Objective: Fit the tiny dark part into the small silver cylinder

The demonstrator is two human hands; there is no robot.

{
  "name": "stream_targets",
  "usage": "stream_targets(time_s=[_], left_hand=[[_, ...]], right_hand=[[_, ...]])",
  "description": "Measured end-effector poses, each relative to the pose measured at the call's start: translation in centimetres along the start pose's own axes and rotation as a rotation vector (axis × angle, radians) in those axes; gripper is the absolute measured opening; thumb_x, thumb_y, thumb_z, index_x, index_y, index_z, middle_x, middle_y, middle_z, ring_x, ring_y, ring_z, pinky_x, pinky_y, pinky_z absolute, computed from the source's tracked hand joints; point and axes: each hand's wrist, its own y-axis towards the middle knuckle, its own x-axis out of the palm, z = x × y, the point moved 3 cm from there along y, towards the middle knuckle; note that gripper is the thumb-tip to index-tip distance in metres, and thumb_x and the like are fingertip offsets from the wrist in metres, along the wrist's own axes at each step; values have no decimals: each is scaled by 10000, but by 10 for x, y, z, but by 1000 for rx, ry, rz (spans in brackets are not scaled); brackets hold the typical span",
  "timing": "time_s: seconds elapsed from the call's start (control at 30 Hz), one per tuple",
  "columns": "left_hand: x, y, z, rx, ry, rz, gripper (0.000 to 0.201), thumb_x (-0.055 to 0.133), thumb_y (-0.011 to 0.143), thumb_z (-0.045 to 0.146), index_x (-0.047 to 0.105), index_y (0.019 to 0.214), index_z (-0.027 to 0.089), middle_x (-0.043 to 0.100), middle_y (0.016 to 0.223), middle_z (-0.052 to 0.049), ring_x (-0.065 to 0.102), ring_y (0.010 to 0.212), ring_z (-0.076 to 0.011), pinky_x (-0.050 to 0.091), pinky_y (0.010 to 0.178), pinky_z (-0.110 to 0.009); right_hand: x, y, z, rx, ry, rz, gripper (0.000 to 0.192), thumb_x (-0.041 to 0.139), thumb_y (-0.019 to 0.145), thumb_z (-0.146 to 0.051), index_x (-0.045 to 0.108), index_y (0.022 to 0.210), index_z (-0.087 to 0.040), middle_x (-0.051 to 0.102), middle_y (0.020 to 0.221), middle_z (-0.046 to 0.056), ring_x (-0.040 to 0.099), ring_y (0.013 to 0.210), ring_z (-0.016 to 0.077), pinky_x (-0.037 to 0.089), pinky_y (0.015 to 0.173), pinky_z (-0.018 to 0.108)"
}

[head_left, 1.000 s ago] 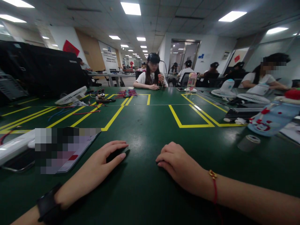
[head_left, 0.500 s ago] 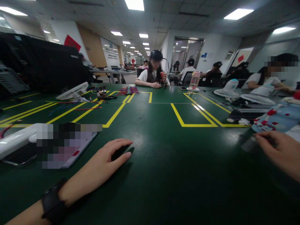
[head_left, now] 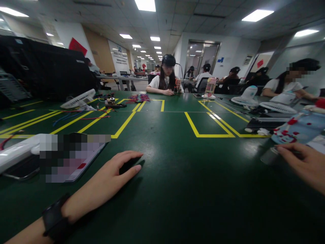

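Near the table's right edge, right hand (head_left: 303,164) grips a tape roll (head_left: 269,156); left hand (head_left: 109,181) lies flat.

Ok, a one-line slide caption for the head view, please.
Left hand lies flat on the green table; right hand touches a small grey roll beside a blue patterned bottle.

Left hand (head_left: 111,179) lies palm-down, fingers loosely extended, a dark band around its wrist; right hand (head_left: 302,162) reaches toward the table's right edge, fingers curled, palm down.
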Motion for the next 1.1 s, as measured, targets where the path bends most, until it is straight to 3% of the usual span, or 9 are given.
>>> stream_targets(time_s=[0.07, 0.2, 0.3, 0.43, 0.53, 0.63, 0.77, 1.0, 1.1], left_hand=[[0, 0, 1, 15, -5, 4, 414, 524, 868, 499, 544, 1256, 356, 564, 1332, -2, 531, 1205, -273, 427, 1017, -433], [1, 1, 2, 13, -13, -12, 411, 511, 877, 504, 537, 1255, 345, 551, 1336, -20, 510, 1218, -280, 403, 1031, -463], [3, 1, 4, 2, -11, -17, 400, 508, 881, 505, 532, 1246, 346, 535, 1340, -15, 486, 1237, -267, 368, 1060, -464], [3, 1, 6, 10, -7, -9, 395, 512, 880, 500, 537, 1239, 338, 529, 1341, -22, 476, 1246, -267, 356, 1069, -464], [3, 2, 5, 13, -10, 0, 394, 515, 879, 495, 541, 1239, 337, 533, 1339, -23, 480, 1245, -272, 361, 1065, -468], [5, 4, 3, 9, -13, 6, 389, 524, 875, 492, 551, 1231, 337, 552, 1321, -9, 491, 1233, -267, 365, 1064, -459], [6, 4, 15, 47, -15, 67, 348, 524, 881, 473, 595, 1176, 303, 602, 1247, -28, 530, 1175, -266, 390, 1039, -457], [17, 11, 87, 306, -31, 135, 198, 550, 891, 353, 678, 1040, 328, 647, 1136, 0, 576, 1059, -233, 442, 956, -428], [18, 17, 101, 328, -86, 134, 146, 573, 880, 311, 717, 890, 287, 676, 1025, -2, 609, 957, -212, 477, 879, -380]], right_hand=[[3, 1, 6, 19, 12, -36, 493, 382, 838, -612, 625, 1071, -253, 648, 850, 104, 580, 613, 173, 426, 616, 339], [10, -4, 10, 14, -14, -129, 686, 403, 828, -636, 450, 1357, -202, 644, 784, 122, 595, 612, 195, 440, 642, 355], [15, -10, -6, -156, -51, -28, 679, 455, 824, -601, 474, 1326, -144, 627, 1026, 169, 616, 847, 239, 464, 748, 368], [20, -36, -69, -505, 168, 122, 530, 523, 845, -461, 455, 1316, -227, 545, 1244, 89, 566, 1056, 222, 455, 920, 368], [22, -72, -141, -778, 424, -11, 511, 534, 858, -385, 406, 1342, -284, 536, 1253, 49, 548, 1101, 182, 467, 949, 349], [23, -105, -204, -942, 606, -211, 477, 517, 873, -305, 409, 1337, -284, 530, 1250, 35, 535, 1107, 141, 469, 965, 307], [32, -122, -237, -949, 735, -366, 463, 511, 874, -245, 431, 1328, -277, 522, 1253, 34, 523, 1106, 127, 458, 978, 296], [50, -119, -230, -777, 928, -461, 663, 608, 810, -247, 254, 1371, -250, 575, 1178, 59, 574, 1049, 147, 470, 943, 351], [49, -119, -232, -768, 951, -509, 666, 619, 802, -245, 249, 1355, -248, 600, 1130, 40, 583, 1023, 133, 475, 919, 322]])
